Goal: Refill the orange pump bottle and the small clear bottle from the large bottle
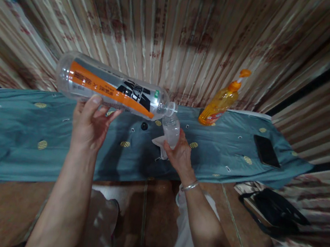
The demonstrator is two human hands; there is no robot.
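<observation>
My left hand [92, 124] supports a large clear plastic bottle [112, 87] from below, its fingers curled against the underside. The bottle lies nearly level, its orange, black and silver label facing me and its uncapped neck pointing right. Right at that neck is the top of a small clear bottle [171, 130], tilted a little. My right hand [182, 154] is closed around the lower part of the small bottle. A pale, pointed flat piece [159, 143] shows beside its base. On the cloth below the large bottle lies a small black cap [144, 126].
A teal patterned cloth [56, 125] covers the long narrow table. Behind the right hand stands an orange pump bottle [219, 104], and a black phone [266, 150] lies farther right. Striped curtains [175, 27] hang close behind. A black bag [274, 211] rests low on the right.
</observation>
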